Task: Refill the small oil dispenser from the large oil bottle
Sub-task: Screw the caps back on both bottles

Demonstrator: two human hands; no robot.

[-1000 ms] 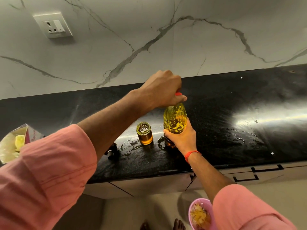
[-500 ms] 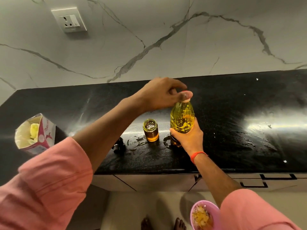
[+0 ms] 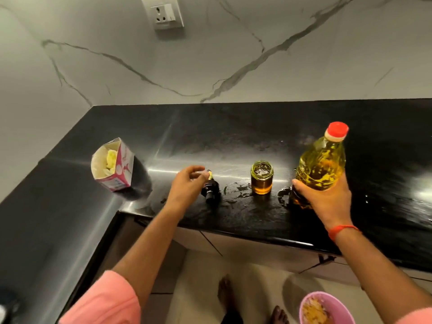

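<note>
Countertop [image 3: 233,127]: capped large oil bottle [image 3: 321,164] stands (slightly tilted), right hand [image 3: 327,197] gripping.

Dim, warm light leaves white glare streaks on the glossy black desk [image 3: 257,127]. Straight lines bow at the edges, and the left hand [image 3: 187,183] is motion-blurred.

Home kitchen: black stone counter [image 3: 233,136], marble backsplash [image 3: 233,54], wall socket [image 3: 163,12].

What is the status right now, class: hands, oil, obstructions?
Left hand reaching the black dispenser top. Right hand gripping capped oil bottle. Open jar part-filled, spilled oil around it.
</note>
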